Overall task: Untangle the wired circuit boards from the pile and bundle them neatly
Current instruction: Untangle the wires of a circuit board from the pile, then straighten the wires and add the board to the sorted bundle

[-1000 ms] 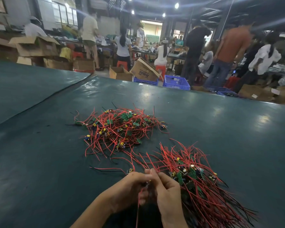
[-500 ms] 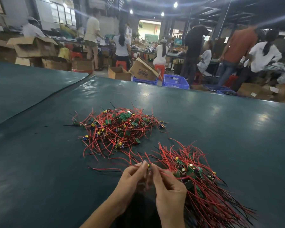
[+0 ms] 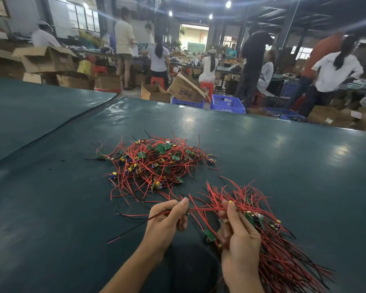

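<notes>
Head view: the left hand (image 3: 167,220) pinched a red wire (image 3: 207,209) stretched across to the right hand (image 3: 239,240), which gripped the bundle (image 3: 283,261) at near right. The hands were apart. The pile (image 3: 156,163) lay farther off, mid-worktop (image 3: 51,208).

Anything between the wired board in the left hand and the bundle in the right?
No obstacle visible. Left hand pinches the wired board; its red wires run straight to the bundle in the right hand.

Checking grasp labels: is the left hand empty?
No, the left hand pinches red wires that stretch across to the right hand.
</notes>
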Action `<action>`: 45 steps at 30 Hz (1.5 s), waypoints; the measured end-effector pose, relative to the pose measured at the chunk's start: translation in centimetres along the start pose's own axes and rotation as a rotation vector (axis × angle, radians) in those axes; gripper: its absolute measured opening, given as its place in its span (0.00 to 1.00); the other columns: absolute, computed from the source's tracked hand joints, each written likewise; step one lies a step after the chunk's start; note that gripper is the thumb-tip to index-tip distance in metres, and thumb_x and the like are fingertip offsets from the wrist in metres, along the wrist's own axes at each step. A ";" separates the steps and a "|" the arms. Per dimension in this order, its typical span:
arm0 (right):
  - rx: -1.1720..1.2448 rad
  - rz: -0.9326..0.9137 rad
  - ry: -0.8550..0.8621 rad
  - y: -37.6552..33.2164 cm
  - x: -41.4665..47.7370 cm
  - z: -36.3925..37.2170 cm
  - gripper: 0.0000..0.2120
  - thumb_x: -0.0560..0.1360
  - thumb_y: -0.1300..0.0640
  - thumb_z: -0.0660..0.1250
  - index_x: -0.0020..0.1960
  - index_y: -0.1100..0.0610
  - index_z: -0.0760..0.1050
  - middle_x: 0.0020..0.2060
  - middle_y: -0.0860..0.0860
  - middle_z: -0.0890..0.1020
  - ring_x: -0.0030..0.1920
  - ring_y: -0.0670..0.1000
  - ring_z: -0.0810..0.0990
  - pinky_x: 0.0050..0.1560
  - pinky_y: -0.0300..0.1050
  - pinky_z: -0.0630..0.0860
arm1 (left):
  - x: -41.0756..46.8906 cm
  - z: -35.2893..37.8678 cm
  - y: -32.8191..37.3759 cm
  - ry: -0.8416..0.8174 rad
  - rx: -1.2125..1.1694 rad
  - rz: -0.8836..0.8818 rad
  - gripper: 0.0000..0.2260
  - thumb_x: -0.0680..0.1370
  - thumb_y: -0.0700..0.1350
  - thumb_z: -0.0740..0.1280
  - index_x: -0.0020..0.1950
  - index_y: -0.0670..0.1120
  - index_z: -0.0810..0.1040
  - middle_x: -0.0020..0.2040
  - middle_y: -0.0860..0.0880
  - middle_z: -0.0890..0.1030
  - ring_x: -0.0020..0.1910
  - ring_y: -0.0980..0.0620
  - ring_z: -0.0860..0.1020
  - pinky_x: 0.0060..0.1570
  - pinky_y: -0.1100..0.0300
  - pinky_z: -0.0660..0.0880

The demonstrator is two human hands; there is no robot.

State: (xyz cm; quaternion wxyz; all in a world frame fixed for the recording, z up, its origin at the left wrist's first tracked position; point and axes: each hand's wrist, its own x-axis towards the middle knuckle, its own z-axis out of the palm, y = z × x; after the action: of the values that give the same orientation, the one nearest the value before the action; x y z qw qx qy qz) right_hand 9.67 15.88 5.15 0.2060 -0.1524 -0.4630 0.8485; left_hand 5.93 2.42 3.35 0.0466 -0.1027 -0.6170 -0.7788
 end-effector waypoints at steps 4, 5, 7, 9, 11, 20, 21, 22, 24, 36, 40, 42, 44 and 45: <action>0.017 -0.024 0.052 -0.4 0.3 -0.4 0.08 0.70 0.52 0.69 0.40 0.54 0.85 0.29 0.48 0.79 0.20 0.42 0.64 0.19 0.34 0.61 | 0.2 -0.4 0.0 0.039 -0.058 -0.047 0.16 0.71 0.52 0.68 0.25 0.48 0.75 0.23 0.48 0.73 0.24 0.53 0.70 0.29 0.62 0.69; -0.017 -0.038 0.036 -0.1 0.1 -0.3 0.08 0.69 0.51 0.69 0.40 0.53 0.85 0.29 0.48 0.79 0.21 0.42 0.64 0.19 0.34 0.62 | 0.2 -0.5 -0.1 0.023 -0.052 -0.054 0.16 0.72 0.52 0.68 0.25 0.48 0.74 0.24 0.48 0.73 0.24 0.53 0.70 0.29 0.62 0.69; -0.108 -0.037 -0.026 0.8 -0.6 0.3 0.08 0.67 0.49 0.71 0.39 0.53 0.85 0.28 0.47 0.80 0.22 0.40 0.67 0.21 0.33 0.64 | 0.0 -0.3 -0.2 -0.016 -0.030 -0.049 0.16 0.72 0.52 0.68 0.27 0.47 0.74 0.25 0.48 0.73 0.26 0.52 0.71 0.29 0.62 0.70; -0.250 -0.036 -0.119 2.0 -1.3 0.8 0.10 0.66 0.47 0.71 0.38 0.52 0.86 0.27 0.48 0.81 0.25 0.40 0.73 0.26 0.31 0.70 | -0.3 0.0 -0.3 -0.067 -0.001 -0.050 0.16 0.72 0.53 0.68 0.29 0.45 0.76 0.27 0.47 0.74 0.28 0.52 0.72 0.31 0.62 0.70; -0.398 -0.066 -0.235 3.0 -1.9 1.2 0.15 0.69 0.45 0.67 0.36 0.55 0.85 0.27 0.52 0.82 0.28 0.42 0.76 0.31 0.34 0.73 | -0.5 0.1 -0.3 -0.145 0.043 -0.042 0.16 0.73 0.54 0.68 0.31 0.45 0.76 0.28 0.48 0.74 0.29 0.53 0.72 0.32 0.63 0.71; -0.089 -0.122 0.028 0.6 -0.4 -0.1 0.11 0.72 0.48 0.66 0.42 0.53 0.85 0.24 0.44 0.71 0.22 0.41 0.60 0.20 0.34 0.58 | 0.1 -0.7 0.3 -0.100 0.056 -0.032 0.20 0.69 0.58 0.69 0.26 0.46 0.73 0.25 0.45 0.71 0.25 0.52 0.69 0.30 0.65 0.68; -0.064 -0.139 0.046 0.2 -0.3 -0.2 0.12 0.72 0.48 0.66 0.42 0.53 0.85 0.24 0.44 0.70 0.22 0.41 0.60 0.20 0.34 0.58 | 0.1 -0.8 0.3 -0.105 0.051 -0.038 0.20 0.69 0.58 0.69 0.25 0.46 0.73 0.25 0.45 0.71 0.24 0.52 0.69 0.31 0.65 0.68; -0.051 -0.150 0.054 0.1 -0.2 -0.3 0.12 0.72 0.48 0.66 0.42 0.53 0.85 0.25 0.45 0.70 0.22 0.41 0.60 0.21 0.34 0.58 | 0.1 -0.9 0.2 -0.115 0.050 -0.047 0.20 0.69 0.58 0.69 0.25 0.46 0.73 0.25 0.45 0.71 0.24 0.52 0.70 0.31 0.65 0.69; -0.062 -0.149 0.041 0.2 -0.4 -0.2 0.12 0.71 0.47 0.66 0.43 0.51 0.85 0.25 0.45 0.72 0.22 0.42 0.61 0.21 0.35 0.58 | 0.1 -0.9 0.2 -0.129 0.023 -0.071 0.19 0.68 0.58 0.70 0.25 0.46 0.73 0.25 0.45 0.72 0.25 0.52 0.70 0.32 0.64 0.69; -0.602 0.063 -0.294 3.3 -1.9 0.2 0.28 0.68 0.31 0.55 0.39 0.50 0.84 0.40 0.51 0.85 0.46 0.49 0.83 0.53 0.48 0.79 | -0.5 -0.8 -0.3 -0.357 0.059 -0.214 0.19 0.65 0.63 0.75 0.33 0.47 0.81 0.30 0.48 0.78 0.31 0.53 0.75 0.35 0.63 0.72; -0.329 0.219 -0.047 2.2 -1.6 0.5 0.28 0.75 0.38 0.59 0.34 0.59 0.83 0.30 0.51 0.83 0.33 0.53 0.82 0.34 0.44 0.77 | -0.4 -0.8 -0.2 -0.344 -0.005 -0.216 0.14 0.65 0.56 0.77 0.37 0.46 0.83 0.32 0.48 0.80 0.30 0.55 0.75 0.33 0.65 0.71; -0.148 0.244 0.039 1.3 -1.2 0.2 0.26 0.76 0.39 0.59 0.34 0.60 0.74 0.21 0.51 0.74 0.24 0.53 0.72 0.27 0.42 0.69 | -0.3 -0.7 0.2 -0.291 0.012 -0.186 0.11 0.68 0.53 0.76 0.38 0.46 0.84 0.33 0.47 0.81 0.30 0.55 0.75 0.32 0.65 0.71; 0.088 0.249 0.007 0.7 -0.8 0.0 0.25 0.77 0.39 0.56 0.35 0.59 0.71 0.21 0.49 0.66 0.19 0.47 0.62 0.20 0.37 0.61 | -0.2 -0.7 0.7 -0.182 0.021 -0.145 0.10 0.71 0.51 0.74 0.37 0.44 0.83 0.34 0.46 0.82 0.31 0.54 0.75 0.32 0.64 0.72; 0.189 0.235 -0.017 0.4 -0.6 -0.2 0.24 0.76 0.39 0.56 0.37 0.59 0.73 0.22 0.49 0.66 0.18 0.46 0.60 0.18 0.36 0.58 | 0.0 -0.8 0.9 -0.118 0.023 -0.118 0.10 0.71 0.50 0.71 0.37 0.43 0.83 0.35 0.45 0.82 0.32 0.53 0.76 0.32 0.63 0.72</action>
State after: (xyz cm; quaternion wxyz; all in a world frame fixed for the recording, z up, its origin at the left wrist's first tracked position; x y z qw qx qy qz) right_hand 10.20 15.46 4.73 0.1150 -0.1783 -0.3617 0.9078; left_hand 6.03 1.45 4.01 -0.0343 -0.1113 -0.6326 -0.7656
